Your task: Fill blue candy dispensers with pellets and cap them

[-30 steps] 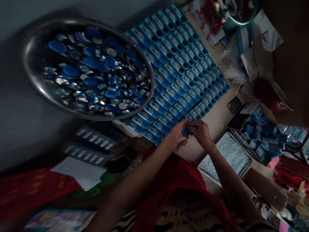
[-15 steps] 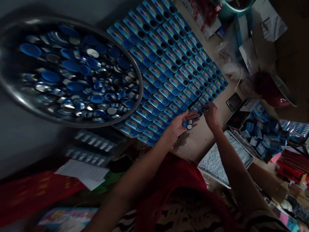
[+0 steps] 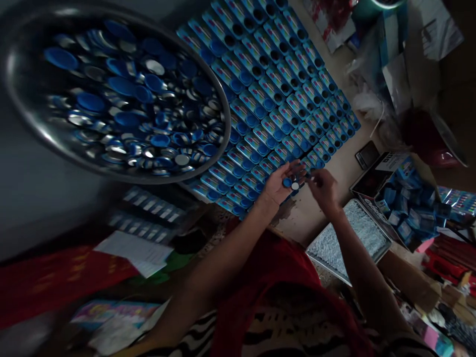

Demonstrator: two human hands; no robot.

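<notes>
While open left hand (image 3: 278,187) bears round caps (image 3: 292,184), faces up — right hand (image 3: 324,187) fingers pinch, hold unclear.

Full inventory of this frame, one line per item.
metal bowl: one, silver, upper left
round caps: many, blue and silver, in the bowl
card packs: many, blue, in rows, top centre
tray: one, metal, pale bits inside, lower right
open box: one, dark, blue packs inside, right
paper sheet: one, white, lower left
small discs: few, blue and white, on left palm
left hand: open, palm up
right hand: beside left fingertips, grip unclear
</notes>
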